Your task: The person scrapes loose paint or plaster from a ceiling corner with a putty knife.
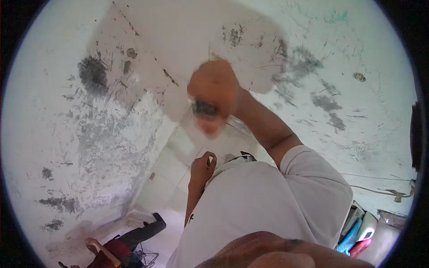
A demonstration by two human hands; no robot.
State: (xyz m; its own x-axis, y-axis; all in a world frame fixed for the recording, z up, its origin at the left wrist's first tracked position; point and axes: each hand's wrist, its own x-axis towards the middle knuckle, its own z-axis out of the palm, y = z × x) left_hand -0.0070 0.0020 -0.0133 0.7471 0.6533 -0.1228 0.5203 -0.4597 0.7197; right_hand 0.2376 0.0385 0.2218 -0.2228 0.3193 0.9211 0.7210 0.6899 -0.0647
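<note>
My right hand (215, 87) is raised in front of the wall corner and smeared by motion. Its fingers are closed around a small dark object (204, 108), too blurred to name. Lower down, near the front of the white shirt (259, 201), my left hand (203, 166) is held with its fingers curled in. Whether anything is inside those fingers I cannot make out. Beyond the right hand are the patchy walls, with dark scuffed marks (93, 75) on the left wall and grey patches (328, 102) on the right one.
Pale floor tiles (172, 172) lie below, in the corner. Another person (111, 252) is at the lower left, beside a thin wire frame (147, 257). Blue and red items (351, 236) are stacked at the lower right. A cable (380, 190) runs along the right wall.
</note>
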